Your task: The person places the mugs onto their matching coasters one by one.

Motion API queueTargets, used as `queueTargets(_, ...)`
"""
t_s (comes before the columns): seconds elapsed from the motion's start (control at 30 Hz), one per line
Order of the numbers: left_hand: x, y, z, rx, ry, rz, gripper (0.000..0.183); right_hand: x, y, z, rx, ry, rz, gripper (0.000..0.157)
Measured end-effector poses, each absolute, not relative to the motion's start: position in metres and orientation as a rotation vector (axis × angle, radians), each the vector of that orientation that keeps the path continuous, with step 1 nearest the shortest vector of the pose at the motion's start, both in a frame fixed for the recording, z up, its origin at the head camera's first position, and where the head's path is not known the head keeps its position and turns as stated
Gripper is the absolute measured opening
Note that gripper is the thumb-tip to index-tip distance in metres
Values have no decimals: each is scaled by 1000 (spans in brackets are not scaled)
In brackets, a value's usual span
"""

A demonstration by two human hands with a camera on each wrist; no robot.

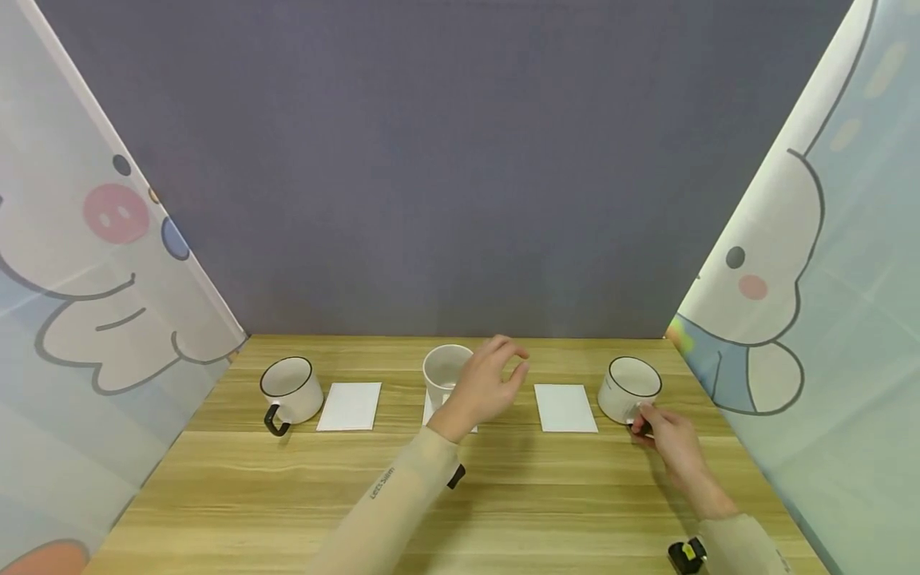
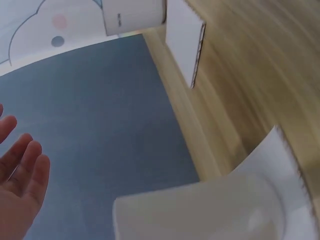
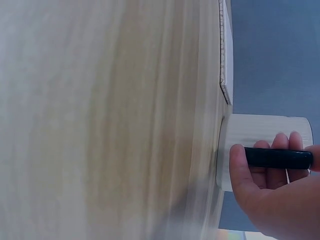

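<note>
At the right end of the table, my right hand (image 1: 672,439) grips the black handle (image 3: 277,158) of a white mug (image 1: 627,382) with a dark rim. Its fingers curl round that handle in the right wrist view, and the mug stands upright on the wood. My left hand (image 1: 483,387) hovers beside a second white mug (image 1: 440,367) in the middle, fingers loosely bent and holding nothing. Under the middle mug lies a white cardboard square (image 2: 300,200), partly hidden by the hand and sleeve. A third mug (image 1: 293,391), dark-rimmed with a black handle, stands at the left.
Two more white cardboard squares lie flat: one (image 1: 350,406) beside the left mug, another (image 1: 564,407) just left of the right mug. A dark grey panel (image 1: 460,176) rises behind the wooden table (image 1: 237,503). Cartoon-printed curtains flank both sides.
</note>
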State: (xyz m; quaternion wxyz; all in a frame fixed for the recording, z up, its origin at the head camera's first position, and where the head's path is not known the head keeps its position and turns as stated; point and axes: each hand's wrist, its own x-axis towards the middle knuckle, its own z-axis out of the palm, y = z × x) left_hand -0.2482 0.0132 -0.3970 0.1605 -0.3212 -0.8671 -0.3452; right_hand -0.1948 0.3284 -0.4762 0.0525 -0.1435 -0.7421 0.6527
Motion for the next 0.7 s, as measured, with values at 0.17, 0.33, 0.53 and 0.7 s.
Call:
queueTargets(0.17,-250,25,-406,-925,-2543,-973,20,-196,329,-478,-427,-2266,1973,40)
queueTargets(0.33,-252,38,-421,-996,-2565,-915,19,-195,330,-478,-429,-2283,1955,42)
queueTargets(0.53,-256,46,-437,-1022,-2612,-846,21,-195,328,-478,-417,-2298,1951,42)
queueTargets(0.7,-260,51,-447,-1010,-2637,-884,21,-195,329,-478,-410,-2291,1962,42)
